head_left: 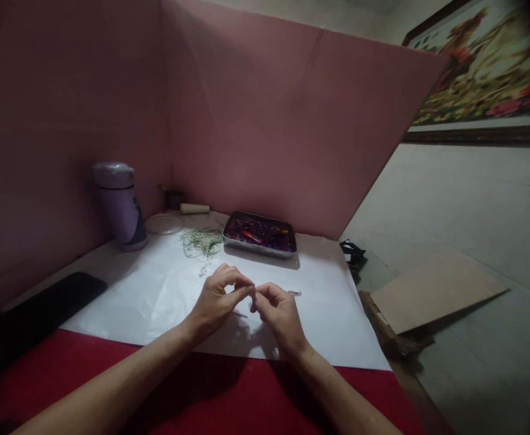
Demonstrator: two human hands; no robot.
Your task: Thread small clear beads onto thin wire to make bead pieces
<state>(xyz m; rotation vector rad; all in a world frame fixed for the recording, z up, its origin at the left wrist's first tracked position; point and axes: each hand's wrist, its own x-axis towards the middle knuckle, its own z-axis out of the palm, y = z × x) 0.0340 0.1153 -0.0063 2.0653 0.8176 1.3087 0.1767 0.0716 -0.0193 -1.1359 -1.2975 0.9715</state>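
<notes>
The tiny piece (251,306) was in the right hand (283,311), just below the place where the fingertips of both hands met, over the front part of a white sheet (337,329). It was too small and blurred for me to tell its exact kind. The thumb and forefinger of the right hand were pinching it, as well as I could see. The left hand (217,296) had its thumb and forefinger pressed together at the same place, but I cannot tell what was between them.

The sheet was spread on a bench with a red cover (205,393). Just beside the right hand lay a small pinkish item (295,293). Beyond the left hand there were some little clear bits (204,270), and behind these a loose heap of green and pale threads (202,241). To the right of the threads stood a shallow metal tray (259,249) with purple contents, on which a red tool (251,237) was lying. Farther back lay a beige roll (194,208). At the left side stood a purple bottle (122,211), upright, near the pink partition (255,121).
</notes>
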